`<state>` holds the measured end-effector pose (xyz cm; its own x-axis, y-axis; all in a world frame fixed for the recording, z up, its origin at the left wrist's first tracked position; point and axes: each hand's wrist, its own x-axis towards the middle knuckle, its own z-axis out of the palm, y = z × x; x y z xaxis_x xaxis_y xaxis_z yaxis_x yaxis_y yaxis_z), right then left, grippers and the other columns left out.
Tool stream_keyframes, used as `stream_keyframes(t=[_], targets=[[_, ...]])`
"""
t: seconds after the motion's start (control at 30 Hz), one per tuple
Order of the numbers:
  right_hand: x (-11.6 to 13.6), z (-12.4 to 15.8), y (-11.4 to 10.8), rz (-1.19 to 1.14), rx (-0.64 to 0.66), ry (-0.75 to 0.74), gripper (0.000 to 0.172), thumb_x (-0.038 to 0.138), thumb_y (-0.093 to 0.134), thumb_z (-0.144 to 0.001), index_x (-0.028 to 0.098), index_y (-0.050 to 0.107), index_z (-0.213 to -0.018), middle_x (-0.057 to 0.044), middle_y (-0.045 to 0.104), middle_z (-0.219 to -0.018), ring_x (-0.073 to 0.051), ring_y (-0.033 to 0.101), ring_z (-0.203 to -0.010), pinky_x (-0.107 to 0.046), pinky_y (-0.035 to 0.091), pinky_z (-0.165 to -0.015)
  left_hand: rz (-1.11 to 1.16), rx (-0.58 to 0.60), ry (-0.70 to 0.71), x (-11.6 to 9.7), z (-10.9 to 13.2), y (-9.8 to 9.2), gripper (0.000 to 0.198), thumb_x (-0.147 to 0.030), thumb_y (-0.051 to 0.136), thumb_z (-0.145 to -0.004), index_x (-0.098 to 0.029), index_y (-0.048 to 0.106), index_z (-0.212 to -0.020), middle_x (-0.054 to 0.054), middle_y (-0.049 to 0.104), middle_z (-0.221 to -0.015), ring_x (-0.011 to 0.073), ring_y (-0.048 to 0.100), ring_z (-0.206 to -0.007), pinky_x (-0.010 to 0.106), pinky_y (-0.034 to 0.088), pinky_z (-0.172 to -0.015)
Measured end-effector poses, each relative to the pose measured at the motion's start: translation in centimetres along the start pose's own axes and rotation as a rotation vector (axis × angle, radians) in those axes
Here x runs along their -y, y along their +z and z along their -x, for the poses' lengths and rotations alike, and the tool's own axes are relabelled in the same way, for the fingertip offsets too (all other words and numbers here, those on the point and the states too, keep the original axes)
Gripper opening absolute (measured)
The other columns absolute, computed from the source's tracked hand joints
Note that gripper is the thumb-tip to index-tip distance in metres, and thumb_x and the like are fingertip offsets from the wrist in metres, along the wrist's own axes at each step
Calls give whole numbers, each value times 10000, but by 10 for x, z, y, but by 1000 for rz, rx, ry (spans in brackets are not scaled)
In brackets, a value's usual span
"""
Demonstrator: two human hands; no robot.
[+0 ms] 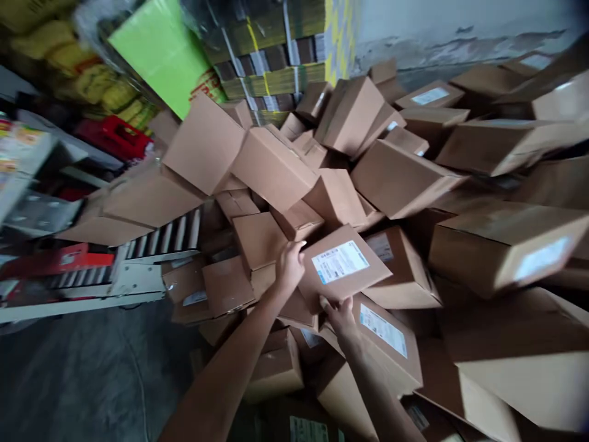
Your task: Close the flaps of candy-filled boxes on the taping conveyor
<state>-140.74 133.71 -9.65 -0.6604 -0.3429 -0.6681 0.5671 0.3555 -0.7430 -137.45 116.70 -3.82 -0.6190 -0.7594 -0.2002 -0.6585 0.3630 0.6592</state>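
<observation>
A brown cardboard box [377,271] with a white printed shipping label lies tilted in the middle of a large heap of boxes. My left hand [289,268] is at its left edge, thumb up and fingers curled against that side. At the lower edge of the same box is my right hand [341,316], its thumb and fingers closed on the near corner. Another labelled box [391,365] lies just under my right hand and forearm. The undersides of the fingers are partly hidden by the box.
Cardboard boxes, such as a large one [510,245] at right, are heaped up towards the wall [442,31]. A roller conveyor [151,279] ends at the heap's left side. Behind stand a bright green panel [161,49] and yellow sacks [92,83]. Grey floor [92,374] shows at lower left.
</observation>
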Motion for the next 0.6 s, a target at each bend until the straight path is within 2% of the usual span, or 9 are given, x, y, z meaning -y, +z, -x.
stream_keyframes(t=[0.07, 0.13, 0.2, 0.23, 0.3, 0.37, 0.43, 0.5, 0.6], targets=[[-3, -4, -2, 245, 136, 110, 556, 407, 732, -522, 213, 576, -1019, -26, 667, -641, -261, 634, -625, -374, 505, -583, -156, -69, 97, 11, 7, -17, 462, -268, 544, -823, -193, 507, -1277, 119, 479, -1354, 264, 388, -1289, 444, 248, -1114], [-1, -2, -20, 435, 352, 116, 333, 420, 675, -548, 240, 650, -826, -30, 660, -596, -260, 626, -591, -376, 496, -585, -356, -131, 132, 35, 23, -46, 503, -312, 533, -834, -222, 451, -1322, 102, 426, -1404, 274, 352, -1313, 479, 192, -1128], [10, 2, -45, 540, 477, 41, 269, 423, 629, -571, 262, 686, -778, -43, 694, -682, -269, 645, -662, -376, 501, -639, -515, -231, -7, 72, 39, -85, 521, -352, 509, -844, -204, 425, -1337, 127, 402, -1418, 303, 352, -1309, 507, 207, -1108], [19, 3, -56, 580, 477, -8, 280, 430, 616, -587, 273, 694, -805, -42, 703, -724, -266, 649, -690, -369, 502, -658, -564, -296, -120, 93, 45, -105, 543, -372, 509, -839, -175, 418, -1337, 155, 390, -1418, 323, 352, -1305, 515, 238, -1088], [45, 1, -66, 659, 390, -106, 309, 477, 588, -641, 287, 685, -865, -34, 693, -723, -249, 643, -668, -353, 501, -646, -609, -409, -297, 134, 49, -140, 599, -404, 505, -828, -104, 398, -1336, 210, 369, -1414, 357, 343, -1303, 525, 283, -1054], [75, -10, -57, 719, 288, -224, 350, 542, 526, -717, 281, 655, -910, -33, 669, -702, -232, 629, -629, -347, 496, -625, -601, -461, -322, 160, 40, -160, 641, -422, 497, -825, -50, 379, -1333, 244, 343, -1418, 368, 311, -1320, 518, 286, -1055], [103, -26, -32, 733, 192, -365, 438, 576, 508, -744, 263, 601, -1036, -49, 668, -810, -234, 637, -696, -352, 505, -659, -552, -425, -232, 167, 21, -158, 684, -453, 503, -821, -53, 351, -1355, 239, 301, -1450, 357, 257, -1354, 505, 254, -1082], [123, -44, 2, 738, 137, -521, 601, 588, 550, -727, 237, 496, -1212, -94, 631, -1032, -256, 636, -843, -378, 515, -720, -445, -321, -196, 156, -3, -136, 768, -517, 529, -799, -98, 296, -1399, 214, 261, -1481, 348, 222, -1375, 496, 240, -1095], [146, -71, 59, 774, 137, -733, 813, 583, 613, -696, 197, 350, -1362, -164, 476, -1275, -313, 551, -1084, -451, 481, -872, -272, -226, -383, 131, -30, -87, 879, -558, 606, -731, -144, 264, -1426, 224, 171, -1504, 388, 247, -1360, 489, 299, -1060]])
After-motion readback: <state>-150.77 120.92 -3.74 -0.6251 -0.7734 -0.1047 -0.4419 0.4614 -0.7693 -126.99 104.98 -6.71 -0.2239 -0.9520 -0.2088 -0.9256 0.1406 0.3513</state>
